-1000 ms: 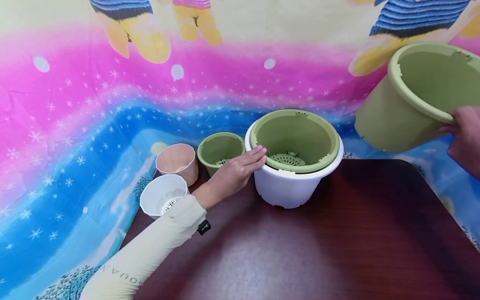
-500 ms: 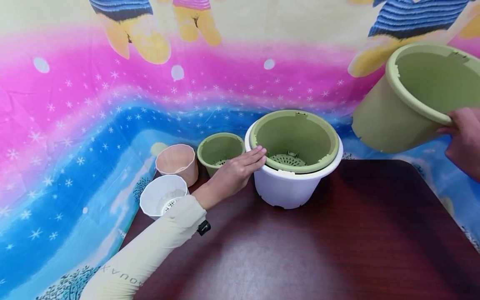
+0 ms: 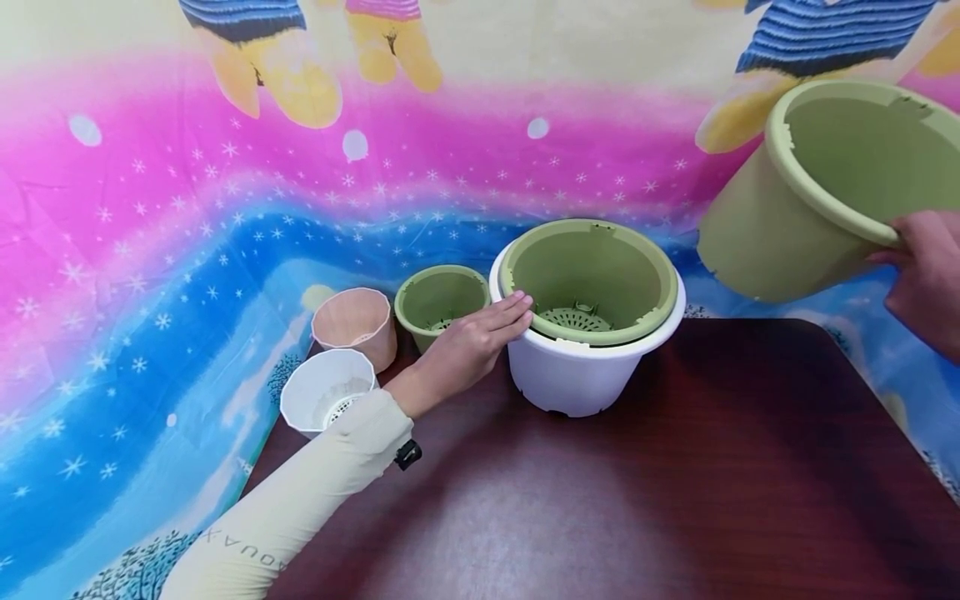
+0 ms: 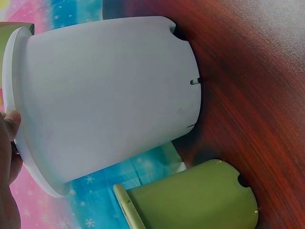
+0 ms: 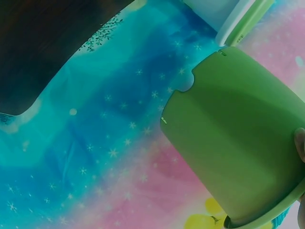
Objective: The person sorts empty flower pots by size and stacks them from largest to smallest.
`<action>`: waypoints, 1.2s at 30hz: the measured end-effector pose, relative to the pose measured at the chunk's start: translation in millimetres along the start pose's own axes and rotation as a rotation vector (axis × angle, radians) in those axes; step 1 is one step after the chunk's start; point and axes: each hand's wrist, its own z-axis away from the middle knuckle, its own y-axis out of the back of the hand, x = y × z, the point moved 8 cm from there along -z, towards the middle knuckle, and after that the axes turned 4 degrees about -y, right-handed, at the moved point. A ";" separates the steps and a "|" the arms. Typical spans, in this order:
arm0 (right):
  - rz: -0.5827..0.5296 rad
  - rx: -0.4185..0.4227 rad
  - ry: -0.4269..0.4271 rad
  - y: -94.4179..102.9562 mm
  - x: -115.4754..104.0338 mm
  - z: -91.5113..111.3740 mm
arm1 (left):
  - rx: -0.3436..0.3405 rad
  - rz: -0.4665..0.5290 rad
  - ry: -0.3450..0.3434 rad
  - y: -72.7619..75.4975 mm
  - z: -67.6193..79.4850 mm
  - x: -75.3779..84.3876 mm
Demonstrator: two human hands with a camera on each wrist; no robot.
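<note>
In the head view, a large white flower pot stands upright on the table with a green flower pot nested in it. My left hand holds the white pot's near-left rim, fingers laid over the top and reaching the green rim. The left wrist view shows the thumb against the outside of that rim. At the right, my right hand grips the rim of another large green flower pot, raised above the table and tilted, its opening turned upward toward me. The right wrist view shows this pot's notched base.
Left of the white pot stand a smaller green pot, a peach pot and a small white pot. The dark wooden table has a rounded far-right corner. A printed cloth hangs behind it.
The raised green pot and my right hand have drifted slightly left. My left hand and the pots on the table look unmoved.
</note>
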 end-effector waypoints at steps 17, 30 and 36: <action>0.018 0.076 0.086 3.3 -18.1 -4.5 | 0.003 0.000 -0.008 0.5 -0.2 0.5; -0.003 0.129 0.125 5.6 -29.8 -10.3 | -0.016 0.014 0.004 -1.4 0.6 -0.4; 0.000 0.117 0.139 5.1 -36.1 -11.0 | -0.021 0.020 0.008 -2.3 1.4 -0.7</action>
